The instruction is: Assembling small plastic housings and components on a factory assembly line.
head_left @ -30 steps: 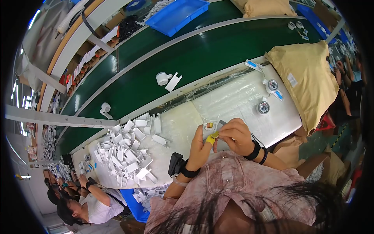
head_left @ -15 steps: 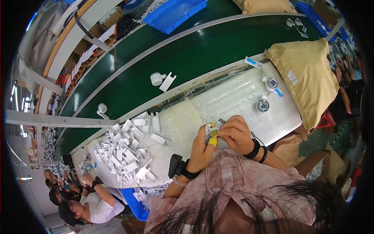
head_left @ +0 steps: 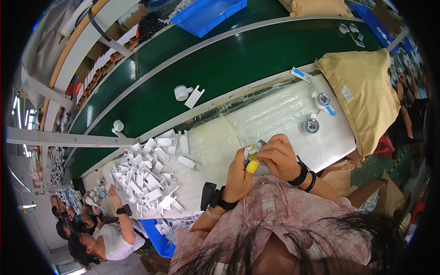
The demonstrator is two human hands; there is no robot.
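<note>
My left hand (head_left: 239,176) is closed around a small white-and-grey part (head_left: 250,150). Something yellow (head_left: 251,166) shows at the thumb of that hand, apparently a finger cover. My right hand (head_left: 278,159) meets the left with its fingers pinched at the part's right side, where a grey piece (head_left: 261,142) sticks up; the fingers hide exactly what they grip. Beyond my hands, two round white units with clear faces (head_left: 312,125) lie on the plastic-covered table (head_left: 211,151). A blue-and-white piece (head_left: 300,74) on a thin lead lies near the table's far edge.
Left of my hands spreads a heap of white plastic housings (head_left: 149,178). A large brown paper sack (head_left: 362,94) stands at the right. Behind the table runs a green conveyor belt (head_left: 151,107) carrying a few white parts. A co-worker in a white shirt (head_left: 117,240) works at the left.
My hands stay together on the small part, with only slight finger movement. The whole view has shifted a little. The co-worker's arm at the left has risen toward the heap.
</note>
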